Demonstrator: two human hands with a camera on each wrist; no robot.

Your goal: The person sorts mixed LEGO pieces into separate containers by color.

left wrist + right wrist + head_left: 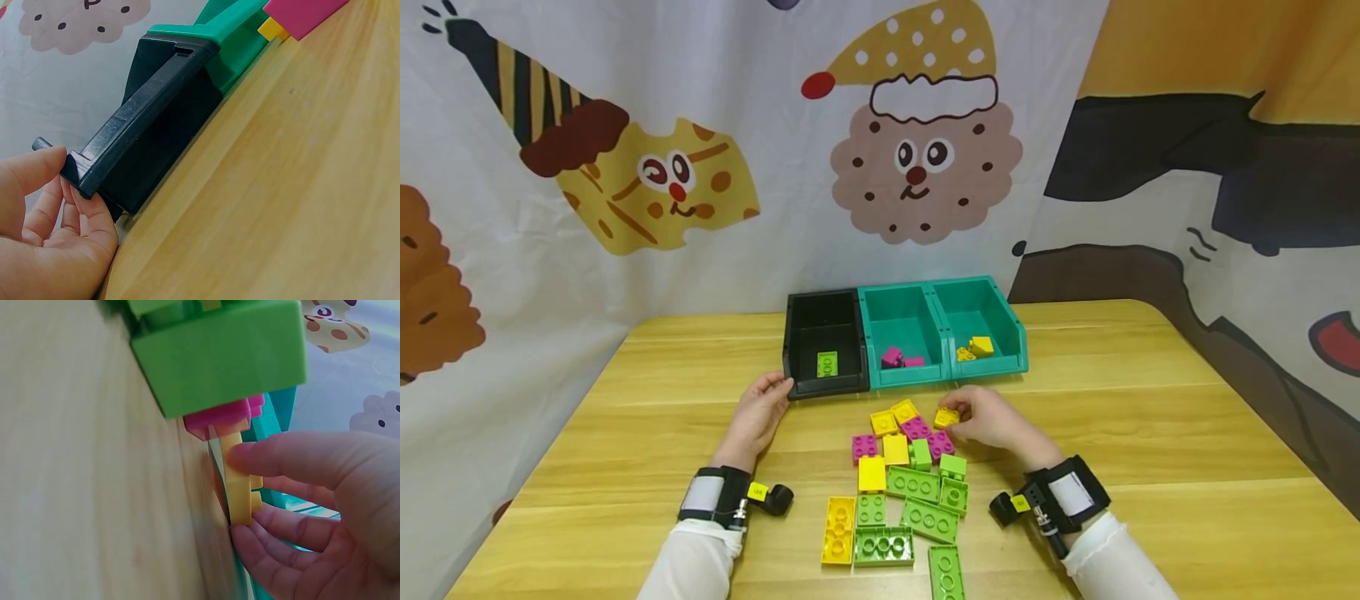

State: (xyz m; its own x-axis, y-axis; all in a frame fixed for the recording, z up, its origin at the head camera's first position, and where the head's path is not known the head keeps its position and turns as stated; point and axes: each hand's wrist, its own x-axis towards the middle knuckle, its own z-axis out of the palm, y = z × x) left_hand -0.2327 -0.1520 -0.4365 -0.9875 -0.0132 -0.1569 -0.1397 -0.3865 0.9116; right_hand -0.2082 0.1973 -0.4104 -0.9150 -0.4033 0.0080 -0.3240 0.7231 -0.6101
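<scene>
My left hand grips the front left corner of the black bin, thumb on the rim and fingers beneath it in the left wrist view. Inside that bin lies one green brick. With thumb and fingers my right hand pinches a small yellow brick, right of the loose bricks. Beside it on the table are magenta bricks, yellow bricks and several green bricks. Its underside is partly hidden in the head view.
Two teal bins stand joined to the black one; the middle bin holds magenta bricks, the right bin yellow bricks. A long yellow brick lies near the front of the wooden table. A printed curtain hangs behind.
</scene>
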